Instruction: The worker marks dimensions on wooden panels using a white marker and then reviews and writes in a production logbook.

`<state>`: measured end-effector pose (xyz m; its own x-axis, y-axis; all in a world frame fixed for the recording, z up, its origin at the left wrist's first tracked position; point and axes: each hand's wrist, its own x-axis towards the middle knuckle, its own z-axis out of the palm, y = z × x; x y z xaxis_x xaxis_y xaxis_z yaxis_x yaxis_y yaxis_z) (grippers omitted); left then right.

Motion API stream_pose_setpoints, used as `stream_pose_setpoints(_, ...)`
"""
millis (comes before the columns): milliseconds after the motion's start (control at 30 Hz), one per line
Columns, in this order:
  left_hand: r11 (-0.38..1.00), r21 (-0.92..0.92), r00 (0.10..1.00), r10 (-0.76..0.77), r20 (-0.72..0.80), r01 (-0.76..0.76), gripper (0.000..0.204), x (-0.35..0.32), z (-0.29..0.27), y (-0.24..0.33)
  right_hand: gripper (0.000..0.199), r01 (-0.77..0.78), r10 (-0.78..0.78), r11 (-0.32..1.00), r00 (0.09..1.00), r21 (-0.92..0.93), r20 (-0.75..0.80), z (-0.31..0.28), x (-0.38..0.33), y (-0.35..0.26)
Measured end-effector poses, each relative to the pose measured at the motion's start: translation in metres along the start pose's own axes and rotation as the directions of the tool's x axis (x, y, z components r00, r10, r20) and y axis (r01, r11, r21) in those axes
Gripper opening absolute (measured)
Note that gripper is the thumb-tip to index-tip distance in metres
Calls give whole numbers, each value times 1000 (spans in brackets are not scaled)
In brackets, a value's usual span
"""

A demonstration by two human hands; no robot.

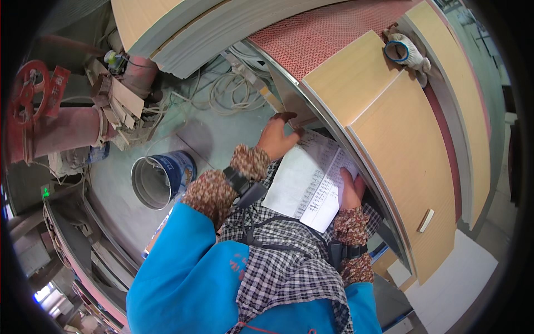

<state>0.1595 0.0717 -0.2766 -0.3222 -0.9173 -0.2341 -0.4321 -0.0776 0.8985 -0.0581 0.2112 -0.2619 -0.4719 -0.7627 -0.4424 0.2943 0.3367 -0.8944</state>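
Note:
White sheets of paper (303,175) with rows of handwriting and a crease lie tilted over my lap, against the bench edge. My right hand (351,192) grips their right side, its thumb on the written face. At the far upper corner is my left hand (275,138), thumb and fingers apart, the thumb tip by the paper's edge. Whether its fingers touch the sheet underneath is hard to see. Both forearms wear brown patterned sleeve covers and black wrist straps. A black-and-white checked apron (289,273) covers my lap.
Wood-coloured boards (400,139) rest on the bench to my right, over red mesh (328,39). A white work glove (410,54) and a small pale block (426,220) lie on them. Left stands a blue bucket (177,171); beyond it are coiled hoses (231,92) and red pipework (61,131).

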Motion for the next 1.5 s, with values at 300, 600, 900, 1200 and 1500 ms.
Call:
stream_pose_setpoints(300, 731, 284, 779, 530, 334, -620, 44, -76, 10, 79, 46, 116, -117, 992, 993, 39, 21, 7, 6, 11)
stream_pose_setpoints(600, 649, 468, 799, 459, 388, -600, 43, -71, 30, 59, 55, 97, -97, 995, 995, 27, 22, 8, 0, 8)
stream_pose_setpoints(900, 552, 545, 773, 508, 380, -631, 46, -72, 35, 51, 56, 150, -149, 986, 989, -75, 17, 8, 1, 7)
stream_pose_setpoints(1200, 575, 521, 774, 508, 377, -631, 46, -73, 33, 48, 55, 194, -190, 977, 980, -90, 53, 2, 7, 20)
stream_pose_setpoints(1500, 565, 523, 768, 514, 382, -638, 46, -79, 34, 50, 54, 173, -168, 979, 985, -109, 49, 1, -1, 14)
